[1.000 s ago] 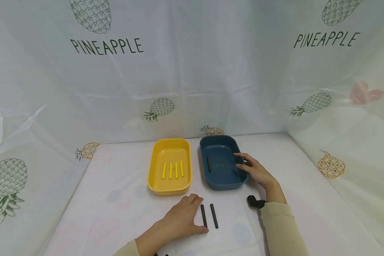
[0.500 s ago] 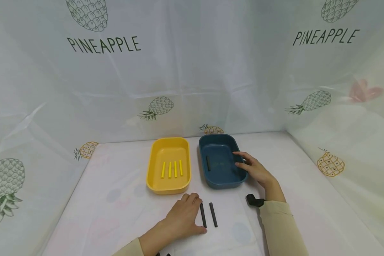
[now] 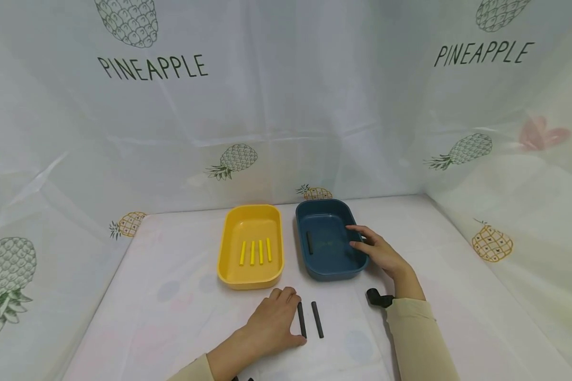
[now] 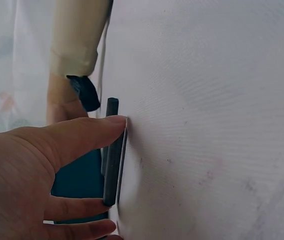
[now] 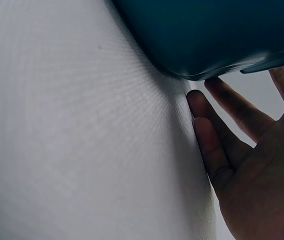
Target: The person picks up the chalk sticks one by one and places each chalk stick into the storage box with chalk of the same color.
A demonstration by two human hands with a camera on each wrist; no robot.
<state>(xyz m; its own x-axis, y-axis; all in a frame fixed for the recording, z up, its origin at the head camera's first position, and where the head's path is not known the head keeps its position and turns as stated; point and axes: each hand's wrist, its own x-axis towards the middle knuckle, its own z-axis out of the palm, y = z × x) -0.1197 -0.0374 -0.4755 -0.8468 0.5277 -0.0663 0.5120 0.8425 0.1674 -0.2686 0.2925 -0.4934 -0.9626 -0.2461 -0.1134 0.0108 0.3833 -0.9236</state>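
Observation:
My left hand reaches in from the left over a slim dark grey stick on the cloth. Its thumb and a finger meet the stick's two ends, pinching it lengthwise. Beside it, to the right, lies a second dark stick. In the left wrist view the thumb crosses in front of the dark stick. My right hand rests at the right rim of a blue tray, thumb and forefinger extended over it. In the right wrist view the other fingers lie loosely by the outer wall. Another dark stick lies inside the tray.
Left of the blue tray stands a yellow tray with several yellow sticks side by side in it. A pineapple-print curtain rises behind both trays. A black wrist-worn device juts out by the right sleeve.
The whole head view has shifted slightly. Both hands, the trays and the sticks keep their places relative to one another.

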